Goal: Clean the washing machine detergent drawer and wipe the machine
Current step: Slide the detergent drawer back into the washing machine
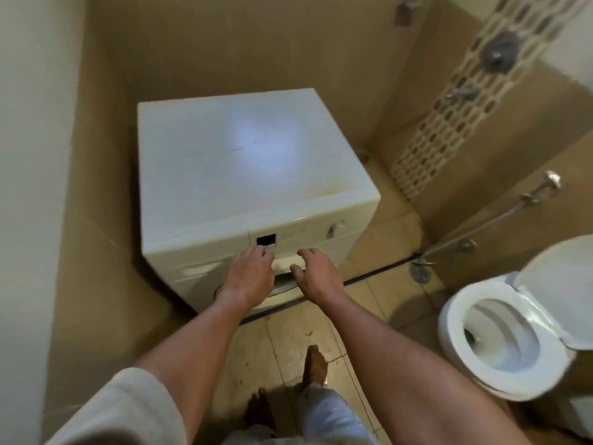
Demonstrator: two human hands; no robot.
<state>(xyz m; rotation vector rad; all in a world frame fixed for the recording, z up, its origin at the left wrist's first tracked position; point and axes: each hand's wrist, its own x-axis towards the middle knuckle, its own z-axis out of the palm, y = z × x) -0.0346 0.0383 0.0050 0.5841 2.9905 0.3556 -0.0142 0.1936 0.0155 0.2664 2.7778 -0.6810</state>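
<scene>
Washing machine [250, 155]: stands in the corner of the tiled walls, its left side close to the wall and its front turned toward the person.
Top: nearly square, seen from above.
Front panel [199, 248]: its long axis runs left to right and rises slightly toward the right of the frame. It has a black display [266, 240] near the middle and a dial [335, 228] toward the right end.
Detergent drawer: cannot be told apart on the blurred panel.
Left hand [248, 273]: arm stretched forward with the back of the hand up. The fingers are together and nearly straight, tips just under the display, holding nothing. Whether they touch the panel is unclear.
Right hand [316, 269]: arm stretched forward. The fingers are loosely curled and the thumb is out to the left, beside a pale piece [285, 263] on the machine's front. It grips nothing visible.
Door [282, 285]: a round rim below the hands, partly hidden.
Right side: toilet [481, 342] with its lid raised.
</scene>
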